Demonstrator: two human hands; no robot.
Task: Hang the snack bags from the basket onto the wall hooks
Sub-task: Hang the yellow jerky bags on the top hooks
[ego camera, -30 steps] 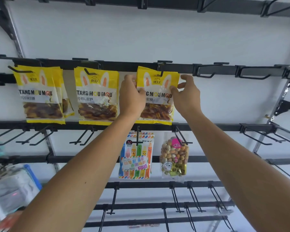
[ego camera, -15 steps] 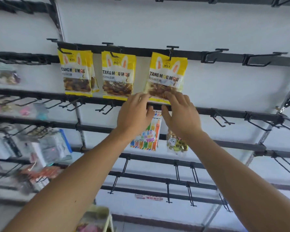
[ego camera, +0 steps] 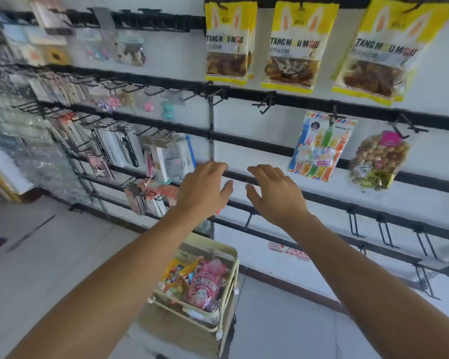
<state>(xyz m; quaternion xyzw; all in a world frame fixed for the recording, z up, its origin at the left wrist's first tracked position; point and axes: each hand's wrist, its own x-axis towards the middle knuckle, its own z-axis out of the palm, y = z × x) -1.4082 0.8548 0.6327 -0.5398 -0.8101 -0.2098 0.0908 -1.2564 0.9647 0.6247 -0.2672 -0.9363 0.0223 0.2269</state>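
Down by the floor, against the wall, a cream basket holds snack bags, the pink one printed with Chinese characters I cannot read. Above it both hands hang empty, left hand and right hand, fingers spread apart and loose. Up on the top wall hooks hang three yellow bags labelled "TANG MOU MOU"; lower hang a striped bag and a bag of nuts.

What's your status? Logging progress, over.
Left hand and right hand open, empty, above the basket. Three yellow bags hung, rightmost on its hook. Pink bag waiting in basket. Nothing in the way.
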